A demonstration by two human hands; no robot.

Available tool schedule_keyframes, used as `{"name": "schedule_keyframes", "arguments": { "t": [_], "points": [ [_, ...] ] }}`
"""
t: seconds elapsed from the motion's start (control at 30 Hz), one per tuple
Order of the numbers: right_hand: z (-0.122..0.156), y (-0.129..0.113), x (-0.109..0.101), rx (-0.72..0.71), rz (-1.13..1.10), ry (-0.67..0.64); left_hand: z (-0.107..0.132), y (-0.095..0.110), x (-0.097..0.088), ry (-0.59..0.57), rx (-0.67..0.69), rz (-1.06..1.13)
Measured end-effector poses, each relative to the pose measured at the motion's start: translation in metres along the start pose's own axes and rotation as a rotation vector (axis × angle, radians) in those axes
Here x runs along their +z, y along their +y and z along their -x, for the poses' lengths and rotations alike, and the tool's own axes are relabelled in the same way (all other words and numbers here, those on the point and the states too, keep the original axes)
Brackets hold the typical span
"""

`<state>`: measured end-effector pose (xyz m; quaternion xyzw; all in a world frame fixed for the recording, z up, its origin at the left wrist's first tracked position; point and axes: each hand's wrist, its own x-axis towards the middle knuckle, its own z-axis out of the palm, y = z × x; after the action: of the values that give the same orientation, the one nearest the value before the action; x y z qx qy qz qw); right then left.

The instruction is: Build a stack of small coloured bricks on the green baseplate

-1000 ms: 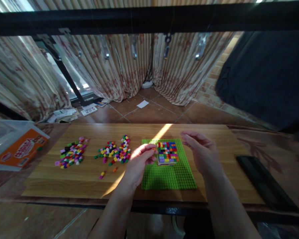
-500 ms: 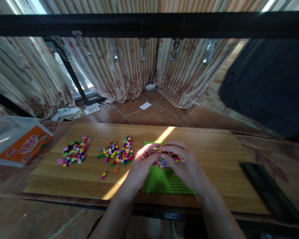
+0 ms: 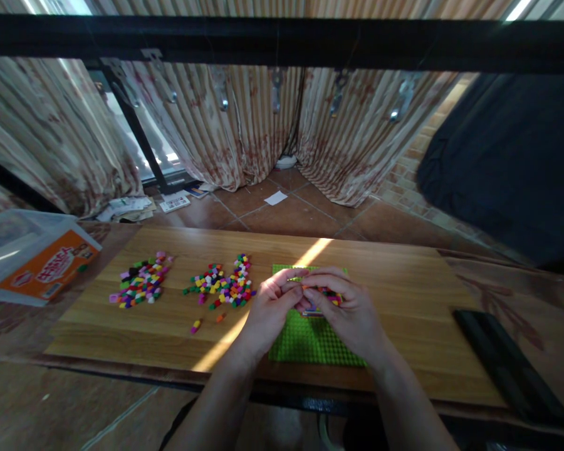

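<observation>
Over the green studded baseplate [image 3: 313, 341], both hands close around a small multicoloured building-brick assembly [image 3: 314, 311]. My left hand [image 3: 271, 310] grips its left side, thumb and fingers pinched together. My right hand [image 3: 352, 308] curls over its top and right side, with fingertips meeting those of the left hand. Purple, blue and pale layers show below the fingers, and red, yellow and pink bits show under the right palm. The fingers hide most of the assembly, and whether a single loose brick sits between the fingertips cannot be made out.
Left of the baseplate, loose coloured bricks lie in a middle pile [image 3: 225, 285] and a farther-left pile [image 3: 143, 282]. A yellow-and-purple brick pair [image 3: 195, 326] and an orange brick [image 3: 220, 317] lie nearer. A clear plastic box [image 3: 28, 263] stands far left; a dark flat object [image 3: 512, 366] lies right.
The view has shifted slightly. Both hands stay over the baseplate, and the assembly seems tilted a little, with less of its blue-purple face showing.
</observation>
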<state>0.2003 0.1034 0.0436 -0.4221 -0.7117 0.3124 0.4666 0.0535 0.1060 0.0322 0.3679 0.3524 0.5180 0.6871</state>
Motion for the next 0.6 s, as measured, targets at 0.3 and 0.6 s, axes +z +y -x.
{"name": "schedule_keyframes", "arguments": {
  "t": [0.3, 0.6],
  "points": [
    [-0.002, 0.019, -0.023, 0.076, 0.134, 0.242, -0.005, -0.001, 0.002, 0.24, -0.028, -0.148],
    [0.001, 0.034, -0.024, 0.098, 0.304, 0.135, -0.008, -0.01, -0.005, 0.257, -0.036, -0.265]
  ]
}}
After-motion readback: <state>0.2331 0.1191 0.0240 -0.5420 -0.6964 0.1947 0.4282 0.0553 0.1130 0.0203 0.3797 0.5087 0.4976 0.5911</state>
